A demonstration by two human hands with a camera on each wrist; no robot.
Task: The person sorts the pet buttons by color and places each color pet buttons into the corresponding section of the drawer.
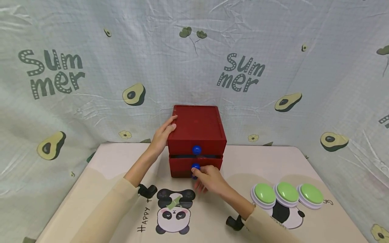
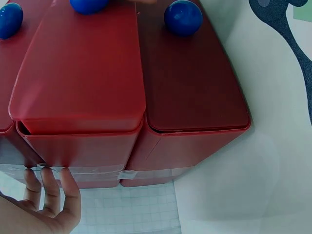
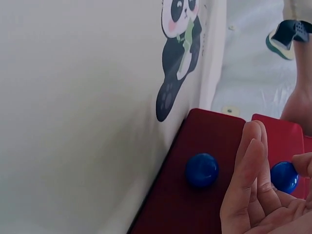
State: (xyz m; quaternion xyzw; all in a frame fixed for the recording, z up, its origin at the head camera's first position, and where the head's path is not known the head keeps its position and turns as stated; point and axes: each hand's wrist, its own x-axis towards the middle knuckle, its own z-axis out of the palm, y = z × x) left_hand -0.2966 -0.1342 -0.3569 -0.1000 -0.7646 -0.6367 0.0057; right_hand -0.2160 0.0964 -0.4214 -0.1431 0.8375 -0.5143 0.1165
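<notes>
A red drawer box [image 1: 196, 123] with round blue knobs stands at the back of the table. Its middle drawer [image 2: 80, 73] juts out slightly past the bottom drawer [image 2: 195, 78]. My right hand [image 1: 209, 180] pinches the middle drawer's blue knob [image 3: 284, 176] between thumb and finger, the other fingers extended below. Against the box's left side rests my left hand [image 1: 162, 135], its fingers fairly straight, fingertips [image 2: 66, 175] touching near a strip of clear tape. The top knob [image 1: 197, 150] and the bottom knob [image 3: 202, 169] are untouched.
Three green push buttons [image 1: 287, 193] with white bases sit in a row at the table's right. Panda drawings decorate the pale tabletop [image 1: 218, 222]. A white cloth [image 1: 170, 67] printed with avocados hangs right behind the box.
</notes>
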